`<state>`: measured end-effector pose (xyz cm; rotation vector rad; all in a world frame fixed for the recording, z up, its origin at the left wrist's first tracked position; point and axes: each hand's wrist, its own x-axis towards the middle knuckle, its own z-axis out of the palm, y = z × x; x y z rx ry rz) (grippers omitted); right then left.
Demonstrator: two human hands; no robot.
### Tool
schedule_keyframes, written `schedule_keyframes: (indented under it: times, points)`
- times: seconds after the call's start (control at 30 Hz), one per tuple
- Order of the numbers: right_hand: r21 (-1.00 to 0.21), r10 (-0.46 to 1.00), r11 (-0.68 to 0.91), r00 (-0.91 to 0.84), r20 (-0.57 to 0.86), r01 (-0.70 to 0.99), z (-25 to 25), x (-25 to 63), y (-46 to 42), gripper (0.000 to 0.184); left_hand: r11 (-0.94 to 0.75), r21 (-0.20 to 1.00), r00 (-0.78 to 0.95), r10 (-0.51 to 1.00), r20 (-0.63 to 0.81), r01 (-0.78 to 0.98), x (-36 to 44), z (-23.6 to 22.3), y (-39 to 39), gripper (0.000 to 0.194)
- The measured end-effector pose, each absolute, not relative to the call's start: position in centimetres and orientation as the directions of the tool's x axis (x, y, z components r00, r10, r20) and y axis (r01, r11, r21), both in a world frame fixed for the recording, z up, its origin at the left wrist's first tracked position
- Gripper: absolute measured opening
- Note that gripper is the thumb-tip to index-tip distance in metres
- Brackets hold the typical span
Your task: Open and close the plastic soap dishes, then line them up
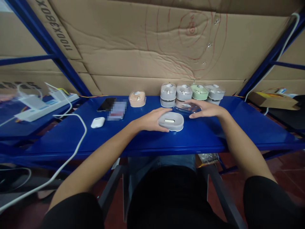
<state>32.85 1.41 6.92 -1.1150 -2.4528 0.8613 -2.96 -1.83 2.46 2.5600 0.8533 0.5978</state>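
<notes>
My left hand [152,120] rests on the blue shelf beside a grey tray-like box base [171,121] with a small white piece in it, fingers curled against its left side. My right hand [206,108] holds a clear plastic lid [187,108] just behind and above that base. Behind them stands a row of closed small boxes: grey [168,92], grey [183,92], green [199,92] and grey [215,92], some stacked on others.
A peach box [137,98], a black phone [106,104], a blurred card [116,110] and a white earbud case [98,122] lie at left on the blue shelf [71,133]. A power strip [45,106] with white cables sits far left. Cardboard backs the shelf.
</notes>
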Motion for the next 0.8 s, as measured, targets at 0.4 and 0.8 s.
schedule_keyframes:
  times: [0.4, 0.8]
  points:
    - [-0.517, 0.775, 0.54, -0.632, -0.003, 0.664, 4.3, 33.9, 3.5, 0.117, -0.749, 0.384, 0.693, 0.654, 0.302, 0.54, -3.0, 1.4, -2.7, 0.048]
    - [-0.413, 0.785, 0.588, -0.613, 0.085, 0.696, 3.8, 32.7, 3.2, 0.101, -0.412, 0.403, 0.24, 0.879, 0.412, 0.817, -7.4, 1.9, 1.0, 0.065]
